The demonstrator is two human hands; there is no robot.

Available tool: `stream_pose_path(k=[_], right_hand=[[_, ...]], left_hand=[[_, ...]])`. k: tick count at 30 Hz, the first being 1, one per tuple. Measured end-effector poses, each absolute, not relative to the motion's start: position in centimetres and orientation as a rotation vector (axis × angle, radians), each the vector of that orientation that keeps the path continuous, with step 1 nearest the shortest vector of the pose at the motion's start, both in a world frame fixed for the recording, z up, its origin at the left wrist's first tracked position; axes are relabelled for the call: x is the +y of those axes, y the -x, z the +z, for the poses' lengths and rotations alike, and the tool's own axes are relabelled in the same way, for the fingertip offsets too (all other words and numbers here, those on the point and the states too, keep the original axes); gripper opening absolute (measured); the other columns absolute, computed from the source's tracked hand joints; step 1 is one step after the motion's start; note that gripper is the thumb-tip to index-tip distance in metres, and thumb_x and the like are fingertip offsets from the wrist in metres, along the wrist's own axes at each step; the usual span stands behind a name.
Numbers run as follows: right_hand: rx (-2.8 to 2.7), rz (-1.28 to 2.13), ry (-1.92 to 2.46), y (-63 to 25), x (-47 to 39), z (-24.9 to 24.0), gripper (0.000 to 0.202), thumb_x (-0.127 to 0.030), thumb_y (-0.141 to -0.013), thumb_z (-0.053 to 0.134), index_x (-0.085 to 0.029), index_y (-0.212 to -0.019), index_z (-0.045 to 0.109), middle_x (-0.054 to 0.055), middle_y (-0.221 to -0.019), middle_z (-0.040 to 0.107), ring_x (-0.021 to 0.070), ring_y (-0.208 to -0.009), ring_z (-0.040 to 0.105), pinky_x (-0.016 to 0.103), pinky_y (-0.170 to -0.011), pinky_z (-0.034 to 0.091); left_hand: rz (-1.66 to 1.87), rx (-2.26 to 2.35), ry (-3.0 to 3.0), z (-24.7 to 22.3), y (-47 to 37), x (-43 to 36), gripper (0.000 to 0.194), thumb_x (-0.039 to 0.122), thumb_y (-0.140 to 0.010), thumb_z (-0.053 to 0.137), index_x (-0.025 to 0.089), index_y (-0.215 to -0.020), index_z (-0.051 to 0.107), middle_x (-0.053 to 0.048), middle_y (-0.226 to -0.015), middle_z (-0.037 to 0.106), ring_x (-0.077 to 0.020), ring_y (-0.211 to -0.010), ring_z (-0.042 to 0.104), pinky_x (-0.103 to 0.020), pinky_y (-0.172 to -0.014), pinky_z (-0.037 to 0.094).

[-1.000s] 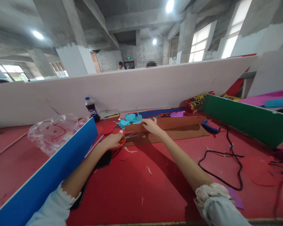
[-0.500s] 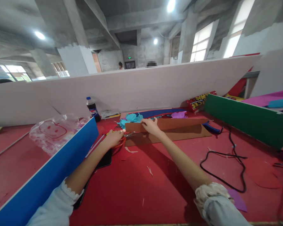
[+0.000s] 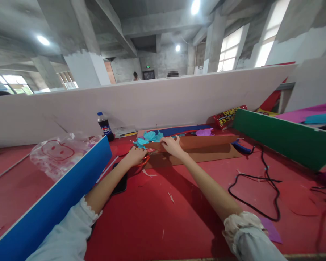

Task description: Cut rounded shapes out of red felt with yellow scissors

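Observation:
A folded strip of brown paper or thin card (image 3: 201, 152) lies across the table, its back flap standing up. My right hand (image 3: 172, 145) is closed on the upper edge of that flap, left of the middle. Beside the strip's left end, my left hand (image 3: 136, 156) is closed over a pair of scissors with orange handles (image 3: 144, 161). The fingers cover most of the scissors, and their tips are hidden. Crumpled light-blue paper (image 3: 149, 137) lies just behind both hands. A dark phone (image 3: 121, 185) is partly under my left forearm.
A blue board (image 3: 70, 192) stands at left, a green board (image 3: 282, 139) at right. Behind are a cola bottle (image 3: 105, 127) and a red snack packet (image 3: 228, 116). A black cord (image 3: 274, 195) and paper scraps (image 3: 171, 197) lie on the red table (image 3: 184, 224).
My left hand has shifted slightly right and away from me, toward the strip, and the orange handles have moved with it. My right hand stays on the flap.

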State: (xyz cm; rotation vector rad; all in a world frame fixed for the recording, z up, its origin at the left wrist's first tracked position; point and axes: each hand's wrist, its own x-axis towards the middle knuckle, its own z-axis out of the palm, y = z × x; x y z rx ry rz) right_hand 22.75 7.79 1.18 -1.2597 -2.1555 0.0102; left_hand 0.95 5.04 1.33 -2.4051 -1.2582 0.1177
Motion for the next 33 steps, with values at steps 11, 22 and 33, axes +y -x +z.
stream_pose_path(k=[11,22,33], right_hand=[[-2.141,0.051,1.229,-23.2,8.2,1.1,0.023,-0.016,-0.079,0.035,-0.026,-0.085,0.055,0.000,-0.088,0.062,0.0163,-0.089,0.049,0.052,-0.091,0.008],[-2.146,0.101,1.224,-24.2,9.1,1.2,0.020,-0.019,-0.078,0.036,-0.027,-0.083,0.055,-0.002,-0.087,0.062,0.0163,-0.092,0.049,0.054,-0.091,0.006],[-2.128,0.122,1.254,-24.3,9.7,1.0,0.021,-0.019,-0.077,0.039,-0.028,-0.085,0.056,-0.002,-0.089,0.063,0.0166,-0.092,0.049,0.052,-0.091,0.006]], left_hand=[[0.093,-1.143,2.389,0.5,-2.3,6.8,0.026,0.030,-0.078,0.046,0.014,-0.098,0.051,-0.012,-0.084,0.061,-0.0225,-0.083,0.055,-0.034,-0.073,0.032],[0.041,-1.065,2.428,-0.4,-2.1,7.8,0.026,0.030,-0.079,0.044,0.013,-0.098,0.050,-0.011,-0.083,0.060,-0.0208,-0.083,0.055,-0.031,-0.071,0.035],[0.025,-0.991,2.427,-0.9,-1.7,8.1,0.023,0.028,-0.083,0.038,0.016,-0.097,0.052,-0.010,-0.087,0.058,-0.0195,-0.084,0.053,-0.032,-0.074,0.034]])
